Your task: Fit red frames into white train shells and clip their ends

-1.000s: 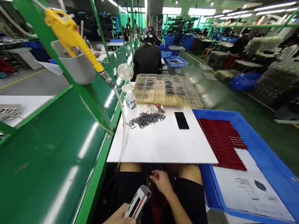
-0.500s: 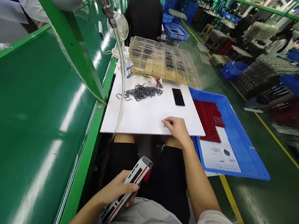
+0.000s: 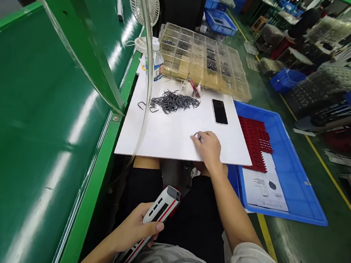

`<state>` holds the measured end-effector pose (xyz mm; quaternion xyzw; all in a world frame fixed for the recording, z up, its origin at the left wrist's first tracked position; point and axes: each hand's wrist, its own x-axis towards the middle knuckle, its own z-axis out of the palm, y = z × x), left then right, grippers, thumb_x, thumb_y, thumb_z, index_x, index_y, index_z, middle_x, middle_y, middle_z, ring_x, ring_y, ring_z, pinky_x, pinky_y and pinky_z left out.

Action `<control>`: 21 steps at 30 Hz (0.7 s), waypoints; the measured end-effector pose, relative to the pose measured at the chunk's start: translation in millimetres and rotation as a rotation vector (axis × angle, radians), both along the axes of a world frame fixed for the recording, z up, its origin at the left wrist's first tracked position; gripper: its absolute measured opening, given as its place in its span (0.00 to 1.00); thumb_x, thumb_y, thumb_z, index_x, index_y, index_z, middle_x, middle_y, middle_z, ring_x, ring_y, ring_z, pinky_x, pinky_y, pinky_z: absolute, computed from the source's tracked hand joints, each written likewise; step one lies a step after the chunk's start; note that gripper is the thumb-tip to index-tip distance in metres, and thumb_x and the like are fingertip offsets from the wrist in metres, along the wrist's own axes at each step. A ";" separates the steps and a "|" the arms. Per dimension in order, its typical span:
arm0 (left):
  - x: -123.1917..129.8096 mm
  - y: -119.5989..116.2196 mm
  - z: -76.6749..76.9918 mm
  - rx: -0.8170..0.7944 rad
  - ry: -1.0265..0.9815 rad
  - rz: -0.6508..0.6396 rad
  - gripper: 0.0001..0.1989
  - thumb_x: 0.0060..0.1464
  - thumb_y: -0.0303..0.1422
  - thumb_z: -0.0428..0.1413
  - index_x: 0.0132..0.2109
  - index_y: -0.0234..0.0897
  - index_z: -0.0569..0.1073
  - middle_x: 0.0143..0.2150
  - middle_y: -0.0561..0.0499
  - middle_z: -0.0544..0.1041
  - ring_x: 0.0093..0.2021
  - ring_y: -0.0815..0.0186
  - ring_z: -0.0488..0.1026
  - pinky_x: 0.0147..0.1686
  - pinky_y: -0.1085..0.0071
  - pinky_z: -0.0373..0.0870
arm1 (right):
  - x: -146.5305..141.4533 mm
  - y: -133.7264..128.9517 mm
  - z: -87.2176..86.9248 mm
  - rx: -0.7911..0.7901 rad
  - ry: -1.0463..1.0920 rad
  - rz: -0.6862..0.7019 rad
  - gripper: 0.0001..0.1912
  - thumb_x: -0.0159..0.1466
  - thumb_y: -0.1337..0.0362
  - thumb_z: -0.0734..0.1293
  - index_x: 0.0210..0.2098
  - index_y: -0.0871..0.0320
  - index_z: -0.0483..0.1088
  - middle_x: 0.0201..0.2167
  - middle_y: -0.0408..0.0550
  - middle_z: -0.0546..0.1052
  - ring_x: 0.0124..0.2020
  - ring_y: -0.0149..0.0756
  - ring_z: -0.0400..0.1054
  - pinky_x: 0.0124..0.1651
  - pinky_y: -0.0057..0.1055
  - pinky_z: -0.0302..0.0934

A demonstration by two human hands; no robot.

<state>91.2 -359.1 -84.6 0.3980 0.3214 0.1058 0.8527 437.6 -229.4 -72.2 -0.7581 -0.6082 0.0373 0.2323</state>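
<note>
My left hand [image 3: 142,228] is wrapped round a long white device [image 3: 160,211] with a red stripe and black slots, held tilted over my lap. Near the front edge of the white board [image 3: 169,139], my right hand [image 3: 207,146] pinches a small dark curved piece [image 3: 196,135] between thumb and fingers. A pile of dark hooked pieces [image 3: 174,102] lies farther back on the board, with a few loose ones at its left. To the right of the pile is a black phone [image 3: 220,112].
Behind the board are a divided plastic tray [image 3: 199,58], a bottle [image 3: 158,65] and a white fan [image 3: 144,3]. A blue bin [image 3: 298,190] with red strips [image 3: 252,141] stands at the right. A green post [image 3: 87,47] and clear tube [image 3: 148,85] rise at the left.
The view has shifted down and closer to the board. My right hand has turned slightly, and the curved piece in its fingertips now shows more clearly. My left hand still holds the white device.
</note>
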 end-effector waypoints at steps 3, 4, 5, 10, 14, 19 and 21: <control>0.2 0.3 1.4 0.015 0.038 -0.016 0.33 0.54 0.63 0.71 0.39 0.38 0.71 0.27 0.55 0.72 0.24 0.70 0.68 0.24 0.74 0.71 | -8.7 5.5 -2.9 -0.006 0.019 0.053 0.14 0.73 0.63 0.68 0.51 0.57 0.85 0.52 0.60 0.84 0.55 0.57 0.75 0.61 0.52 0.71; -0.1 0.2 1.9 0.024 0.057 -0.017 0.33 0.54 0.63 0.71 0.39 0.38 0.71 0.26 0.56 0.72 0.24 0.70 0.68 0.24 0.74 0.71 | -9.2 7.4 -1.6 -0.008 0.036 0.081 0.15 0.72 0.67 0.67 0.52 0.57 0.85 0.54 0.59 0.84 0.57 0.57 0.76 0.63 0.52 0.70; -0.5 0.0 2.4 0.035 0.072 -0.020 0.33 0.55 0.63 0.71 0.38 0.38 0.71 0.26 0.56 0.71 0.24 0.70 0.68 0.25 0.73 0.71 | -8.5 8.4 0.6 -0.008 0.058 0.105 0.17 0.70 0.70 0.67 0.53 0.58 0.85 0.56 0.58 0.85 0.58 0.56 0.76 0.65 0.52 0.70; 0.0 -1.0 4.6 0.118 0.080 -0.060 0.31 0.57 0.61 0.70 0.36 0.37 0.71 0.26 0.57 0.68 0.24 0.70 0.66 0.24 0.74 0.69 | -8.0 -24.2 24.7 0.058 0.306 0.220 0.17 0.71 0.69 0.69 0.56 0.56 0.85 0.59 0.51 0.85 0.56 0.47 0.82 0.62 0.45 0.77; 4.1 -1.3 5.7 0.162 0.060 -0.091 0.27 0.60 0.56 0.69 0.38 0.35 0.74 0.26 0.58 0.67 0.24 0.70 0.66 0.25 0.75 0.68 | -36.2 -95.1 53.5 0.148 0.752 0.642 0.17 0.75 0.69 0.71 0.61 0.53 0.83 0.58 0.53 0.86 0.56 0.41 0.83 0.57 0.38 0.79; 12.0 -1.4 6.9 0.179 0.010 -0.136 0.23 0.63 0.50 0.68 0.47 0.32 0.81 0.27 0.56 0.72 0.23 0.70 0.69 0.24 0.76 0.66 | -70.6 -159.0 63.9 0.130 0.709 0.770 0.18 0.75 0.74 0.69 0.62 0.62 0.81 0.60 0.62 0.83 0.59 0.41 0.79 0.59 0.37 0.77; 15.0 -1.0 7.1 0.187 -0.008 -0.140 0.22 0.63 0.49 0.69 0.46 0.31 0.81 0.27 0.56 0.72 0.22 0.70 0.69 0.23 0.77 0.66 | -73.9 -167.3 59.0 0.151 0.687 0.730 0.18 0.75 0.75 0.68 0.62 0.63 0.80 0.61 0.63 0.82 0.60 0.41 0.78 0.60 0.38 0.77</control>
